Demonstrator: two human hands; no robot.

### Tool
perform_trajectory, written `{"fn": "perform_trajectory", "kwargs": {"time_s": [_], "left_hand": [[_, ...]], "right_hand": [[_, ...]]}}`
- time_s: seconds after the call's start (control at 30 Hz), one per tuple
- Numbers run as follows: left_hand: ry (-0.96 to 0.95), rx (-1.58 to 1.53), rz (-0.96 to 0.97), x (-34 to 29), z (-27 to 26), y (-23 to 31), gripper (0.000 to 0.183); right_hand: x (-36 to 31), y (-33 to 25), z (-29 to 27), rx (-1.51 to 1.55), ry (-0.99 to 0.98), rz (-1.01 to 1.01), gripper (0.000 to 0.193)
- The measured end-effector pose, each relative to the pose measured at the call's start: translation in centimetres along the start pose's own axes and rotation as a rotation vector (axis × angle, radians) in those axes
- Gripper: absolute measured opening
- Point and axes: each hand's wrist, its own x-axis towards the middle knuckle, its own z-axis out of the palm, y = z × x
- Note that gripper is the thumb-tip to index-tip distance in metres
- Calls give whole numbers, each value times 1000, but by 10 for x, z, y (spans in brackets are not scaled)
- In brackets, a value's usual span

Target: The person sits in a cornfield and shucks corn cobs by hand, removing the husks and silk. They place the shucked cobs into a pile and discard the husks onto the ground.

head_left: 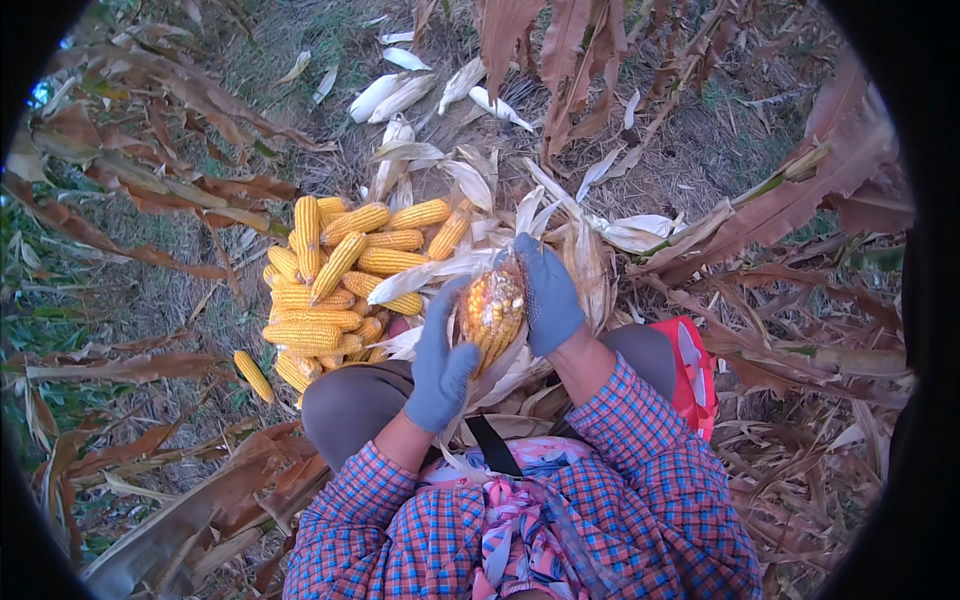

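Observation:
Between my gloved hands is an ear of corn (493, 312), its yellow kernels mottled with pale and dark patches toward the far end. My left hand (438, 352), in a grey glove, grips the ear along its left side with the thumb near its lower end. My right hand (550, 298), gloved alike, closes on the ear's upper right side; part of its grip is hidden. Dry husk (505, 378) hangs below the ear, and more pale husks lie just beyond my hands. Left of them is a pile of bare yellow corn ears (312, 318).
One bare ear (253, 377) lies apart at the pile's left. Several ears in white husks (392, 95) rest on the ground farther off. Dry corn stalks and leaves (830, 190) lean in from both sides. A red and white bag (690, 375) sits by my right knee.

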Motion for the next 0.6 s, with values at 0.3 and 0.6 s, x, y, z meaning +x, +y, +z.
{"fn": "perform_trajectory", "kwargs": {"time_s": [0.3, 0.6], "left_hand": [[56, -134, -288, 1, 2, -3, 77], [24, -195, -285, 5, -2, -9, 81]], "right_hand": [[-3, -21, 26, -238, -346, -220, 27], [5, -4, 17, -254, -90, -201, 29]]}}
